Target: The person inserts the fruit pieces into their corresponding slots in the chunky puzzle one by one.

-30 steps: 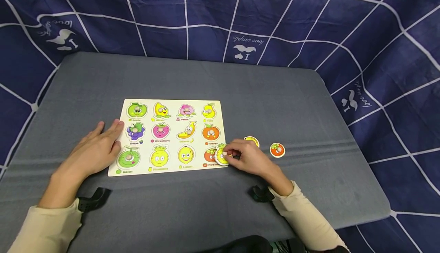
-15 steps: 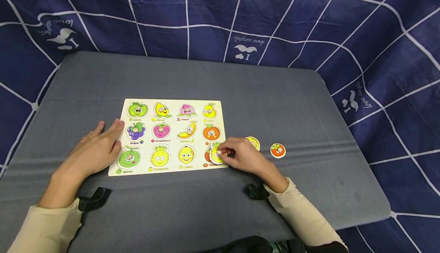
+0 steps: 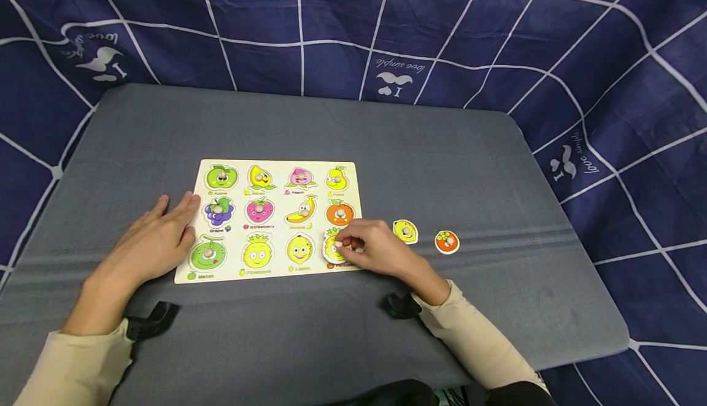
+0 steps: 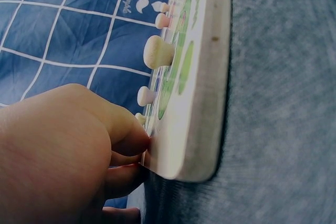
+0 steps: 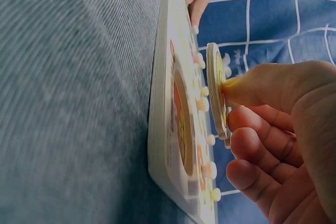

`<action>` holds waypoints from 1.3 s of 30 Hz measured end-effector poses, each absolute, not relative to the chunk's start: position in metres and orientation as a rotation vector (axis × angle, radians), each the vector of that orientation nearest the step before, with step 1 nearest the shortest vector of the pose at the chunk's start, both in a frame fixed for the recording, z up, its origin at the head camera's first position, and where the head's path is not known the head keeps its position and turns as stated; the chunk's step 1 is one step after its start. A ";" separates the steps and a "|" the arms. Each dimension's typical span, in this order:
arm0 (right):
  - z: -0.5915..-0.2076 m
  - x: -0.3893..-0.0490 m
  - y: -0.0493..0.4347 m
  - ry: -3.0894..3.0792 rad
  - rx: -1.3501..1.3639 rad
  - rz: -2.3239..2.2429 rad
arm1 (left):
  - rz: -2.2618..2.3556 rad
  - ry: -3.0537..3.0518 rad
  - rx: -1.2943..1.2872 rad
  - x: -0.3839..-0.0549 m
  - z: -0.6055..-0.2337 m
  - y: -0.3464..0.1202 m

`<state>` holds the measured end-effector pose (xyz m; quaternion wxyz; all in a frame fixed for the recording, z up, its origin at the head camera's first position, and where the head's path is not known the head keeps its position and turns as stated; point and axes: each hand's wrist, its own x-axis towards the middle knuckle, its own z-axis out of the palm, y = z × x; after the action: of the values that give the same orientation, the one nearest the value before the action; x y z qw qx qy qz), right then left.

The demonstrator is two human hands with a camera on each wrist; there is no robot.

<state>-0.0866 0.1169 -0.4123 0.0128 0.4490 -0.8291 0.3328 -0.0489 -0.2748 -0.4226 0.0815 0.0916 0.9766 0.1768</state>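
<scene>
A cream fruit puzzle board (image 3: 232, 275) lies on the grey table, most of its fruit pieces with small round knobs. My right hand (image 3: 378, 248) pinches a yellow pineapple puzzle piece (image 3: 331, 249) by its knob, above the persimmon spot at the board's lower right. In the right wrist view the pineapple piece (image 5: 215, 90) is raised off the board, apart from the recess (image 5: 181, 124) below. My left hand (image 3: 151, 237) rests at the board's left edge with its fingers extended; in the left wrist view the fingertips (image 4: 134, 140) touch that edge.
Right of the board lie a lemon puzzle piece (image 3: 405, 232) and, farther right, a persimmon puzzle piece (image 3: 447, 242). The grey table (image 3: 309, 124) has a blue curtain with white grid lines (image 3: 331, 13) behind it and along its sides.
My right hand has moved left over the board with the pineapple piece, from the board's right edge across the persimmon spot. The lemon piece now shows fully. My left hand has stayed in place.
</scene>
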 end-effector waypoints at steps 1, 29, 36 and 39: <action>-0.412 -0.087 0.116 -2.582 1.402 1.032 | 0.528 2.917 0.273 -0.049 -0.423 -0.275; -0.412 -0.088 0.080 -2.578 1.488 0.961 | 0.540 2.903 0.290 -0.048 -0.423 -0.276; -0.410 -0.088 0.067 -2.611 1.498 0.999 | 0.535 2.899 0.289 -0.049 -0.423 -0.277; -0.411 -0.088 0.062 -2.616 1.509 1.012 | 0.532 2.890 0.284 -0.049 -0.423 -0.277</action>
<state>-0.0885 0.0622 -0.4106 -0.0216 0.4738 -0.8211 0.3177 -0.0492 -0.2773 -0.4234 0.0948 0.0958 0.9745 0.1793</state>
